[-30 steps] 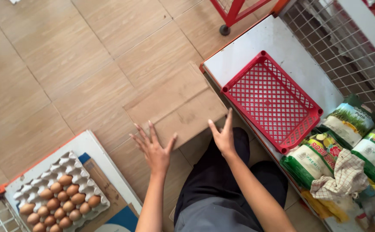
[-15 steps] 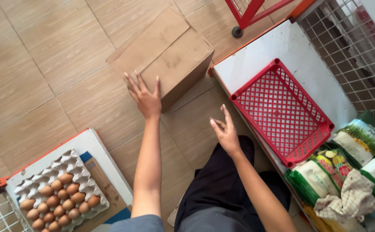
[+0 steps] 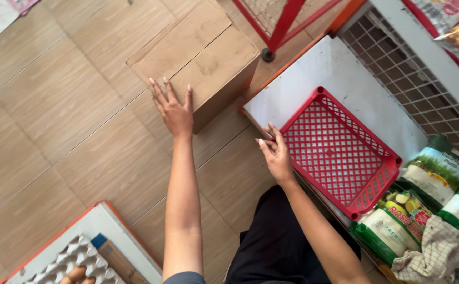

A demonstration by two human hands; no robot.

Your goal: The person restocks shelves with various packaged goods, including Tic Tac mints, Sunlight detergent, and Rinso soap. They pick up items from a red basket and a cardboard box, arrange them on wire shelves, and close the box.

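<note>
- While flat on the cardboard box, left hand open, fingers spread, gripping nothing.
- Box closed, on the tiled floor, just beside the white shelf.
- Right hand open too, fingers resting on the near corner of the red plastic crate.
- Crate on the shelf, next to bags of rice.
- Egg tray down at the bottom left.

The egg tray is cut by the bottom edge; the cloth hides part of what may be rice bags.
</note>
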